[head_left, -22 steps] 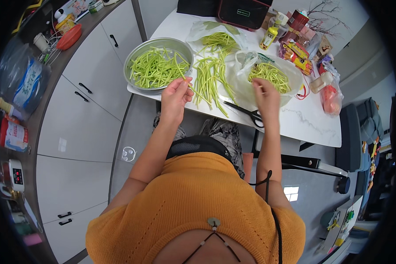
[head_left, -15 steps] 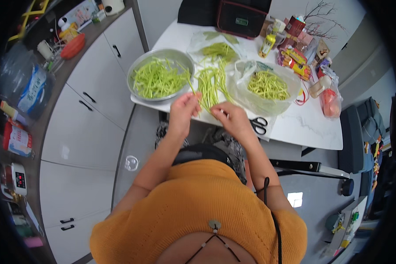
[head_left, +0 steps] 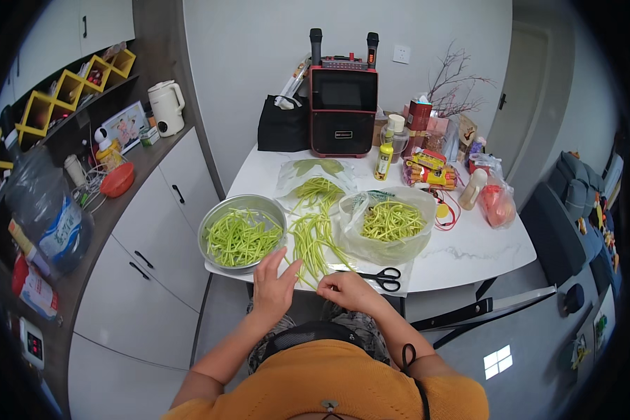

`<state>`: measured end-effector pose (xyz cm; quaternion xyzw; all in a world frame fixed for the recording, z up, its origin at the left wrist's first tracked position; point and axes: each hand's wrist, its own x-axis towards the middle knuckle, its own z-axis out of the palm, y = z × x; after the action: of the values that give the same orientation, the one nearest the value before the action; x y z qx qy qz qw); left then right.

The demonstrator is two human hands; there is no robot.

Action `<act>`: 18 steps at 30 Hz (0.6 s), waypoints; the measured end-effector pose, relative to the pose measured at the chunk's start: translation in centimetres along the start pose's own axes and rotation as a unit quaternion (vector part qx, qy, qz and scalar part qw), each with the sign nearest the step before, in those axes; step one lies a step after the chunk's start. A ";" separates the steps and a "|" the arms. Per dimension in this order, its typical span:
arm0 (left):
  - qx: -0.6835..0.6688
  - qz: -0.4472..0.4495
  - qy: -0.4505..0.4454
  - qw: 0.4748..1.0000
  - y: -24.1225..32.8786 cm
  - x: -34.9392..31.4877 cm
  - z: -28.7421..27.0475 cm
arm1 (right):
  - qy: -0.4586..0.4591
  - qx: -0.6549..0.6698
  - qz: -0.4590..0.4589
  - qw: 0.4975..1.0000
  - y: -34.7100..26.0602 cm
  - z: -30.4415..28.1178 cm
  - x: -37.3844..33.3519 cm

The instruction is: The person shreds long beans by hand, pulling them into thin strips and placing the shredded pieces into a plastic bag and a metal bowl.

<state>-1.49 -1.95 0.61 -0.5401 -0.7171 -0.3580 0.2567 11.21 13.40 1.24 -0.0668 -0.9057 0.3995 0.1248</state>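
Green stems (head_left: 312,245) lie in a loose spread on the table (head_left: 479,252), just beyond and between our fingers, probably so that either hand can reach them. Our left hand (head_left: 271,288) is near the spread's near end, thumb and fingers apart; our right hand (head_left: 350,290) bends inward beside it, fingers curled together, though we cannot tell whether they pinch a stem. Ahead and to the left of our left fingers, a round metal bowl (head_left: 217,209) holds more stems, its wall seemingly containing the heap. Beyond our right fingers, a pale plastic bag (head_left: 421,246) gapes around another heap, perhaps keeping it separate. Black scissors (head_left: 387,279) lie just beside our right fingers, handles outward, apparently for easy reach.
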 end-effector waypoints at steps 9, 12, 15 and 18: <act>-0.098 -0.064 -0.014 0.993 -0.6 -0.2 -0.1 | 0.068 0.194 0.032 0.978 -0.8 -0.7 0.5; -0.197 -0.173 0.015 0.965 0.4 -0.7 0.8 | 0.153 0.263 0.028 0.952 0.0 1.1 1.3; -0.263 -0.228 0.015 0.937 0.7 -1.6 2.7 | 0.195 0.327 0.035 0.924 0.1 2.4 1.6; -0.325 -0.285 0.007 0.902 0.8 -2.6 3.3 | 0.122 0.372 0.062 0.918 1.0 2.3 1.7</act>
<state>0.06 -0.70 -3.18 -0.3637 -0.6822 -0.6330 -0.0412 8.99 12.79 -0.67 -0.1195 -0.6636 0.7033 0.2253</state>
